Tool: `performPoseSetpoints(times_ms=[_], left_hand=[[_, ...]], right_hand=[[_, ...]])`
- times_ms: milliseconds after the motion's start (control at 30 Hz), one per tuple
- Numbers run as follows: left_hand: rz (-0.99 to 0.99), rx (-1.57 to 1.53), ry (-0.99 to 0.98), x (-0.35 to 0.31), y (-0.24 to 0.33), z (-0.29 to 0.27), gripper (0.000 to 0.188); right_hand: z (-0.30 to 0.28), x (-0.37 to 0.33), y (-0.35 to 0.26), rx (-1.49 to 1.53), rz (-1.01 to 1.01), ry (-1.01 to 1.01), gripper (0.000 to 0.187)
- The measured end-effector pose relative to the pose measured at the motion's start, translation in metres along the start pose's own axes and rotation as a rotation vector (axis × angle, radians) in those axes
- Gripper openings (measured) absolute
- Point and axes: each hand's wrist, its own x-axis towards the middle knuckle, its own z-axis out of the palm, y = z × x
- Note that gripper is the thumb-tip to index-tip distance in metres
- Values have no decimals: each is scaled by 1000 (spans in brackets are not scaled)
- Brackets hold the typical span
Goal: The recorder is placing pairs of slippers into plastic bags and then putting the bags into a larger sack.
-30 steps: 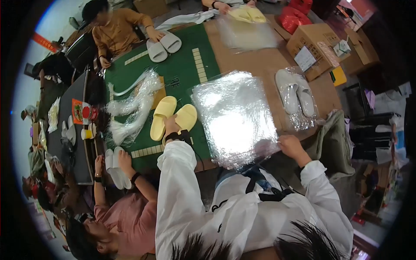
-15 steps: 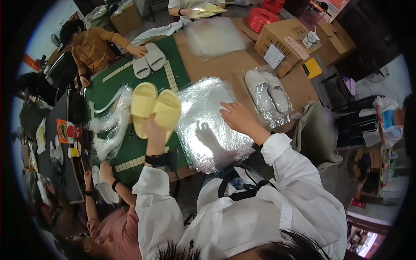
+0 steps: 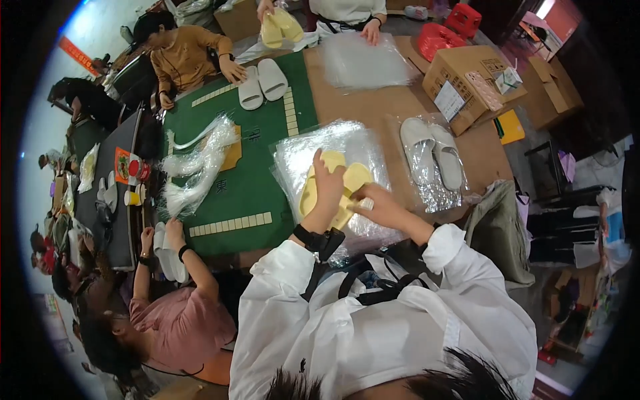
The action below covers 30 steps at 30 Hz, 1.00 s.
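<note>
A pair of yellow slippers (image 3: 357, 175) is in my left hand (image 3: 328, 191), held over a stack of clear plastic bags (image 3: 293, 147) in front of me. My left fingers lie across the slippers and hide part of them. At the near end of the slippers, my right hand (image 3: 383, 208) has its fingers curled in. A small pale bit shows at those fingertips; whether it is bag film or something else I cannot make out. To the right, a grey pair of slippers (image 3: 433, 153) lies in a clear bag on the brown tabletop.
Clear strips (image 3: 200, 167) lie on the green mat (image 3: 257, 193) at my left. White slippers (image 3: 272, 80) stand near a person in an orange top. Across the table, someone holds yellow slippers (image 3: 280, 28) beside more clear bags (image 3: 363, 60). A cardboard box (image 3: 460, 87) stands at the far right.
My left hand has carried the yellow slippers rightward from the green mat to over the bag stack. My right hand has come nearer, its fingers now curled. The view has shifted somewhat.
</note>
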Motion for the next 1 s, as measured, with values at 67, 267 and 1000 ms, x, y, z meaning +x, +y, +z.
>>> performPoseSetpoints(times_ms=[67,267,1000], left_hand=[[785,543,-56,1,13,4,55],[1436,1095,81,-29,63,13,42],[691,1599,-615,-67,-158,-149,29]], right_hand=[[12,-1,-24,442,-4,-252,46],[42,12,-57,916,20,-544,45],[154,72,83,-115,592,-71,72]])
